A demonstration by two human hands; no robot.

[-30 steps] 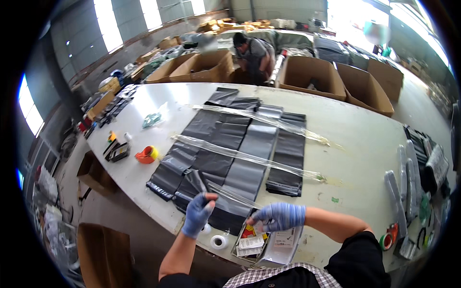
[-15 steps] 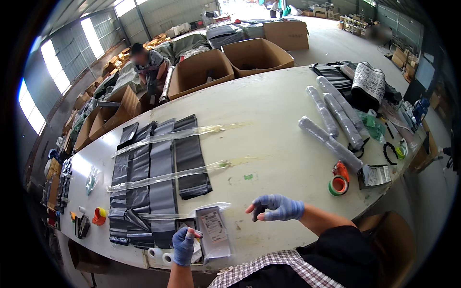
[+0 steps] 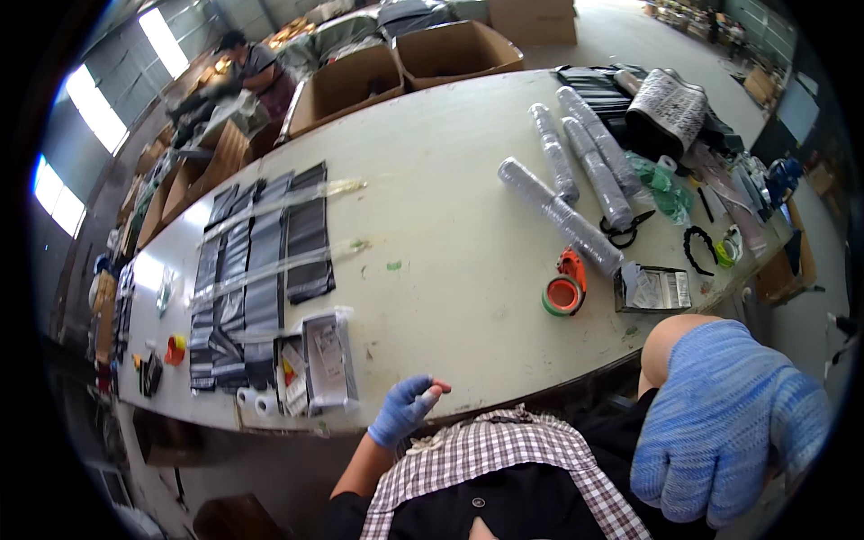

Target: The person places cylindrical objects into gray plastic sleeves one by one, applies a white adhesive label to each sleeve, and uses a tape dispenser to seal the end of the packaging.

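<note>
My left hand (image 3: 402, 412), in a blue knit glove with bare fingertips, hovers just off the table's front edge by my checked apron (image 3: 522, 441). Its fingers are curled, thumb against forefinger, and I see nothing in them. Large and close at the lower right is my right hand (image 3: 720, 423), gloved alike, back toward me. Its fingers bend downward and the thumb stands apart; no object shows in it, though the palm is hidden. Nearest my left hand on the table lies a grey open box (image 3: 331, 360) in clear plastic, beside dark plastic bags (image 3: 265, 261) under clear strips.
Wrapped rolls (image 3: 562, 216) lie on the white table (image 3: 432, 207) at right, with an orange tape dispenser (image 3: 565, 288), a small box of papers (image 3: 654, 288) and black scissors (image 3: 625, 231). Cardboard boxes (image 3: 459, 54) line the far edge. A person (image 3: 256, 72) stands beyond, at left.
My right hand has come from over the table up close on the right. My left hand has moved right, away from the grey box. The view has shifted; the far person has turned aside.
</note>
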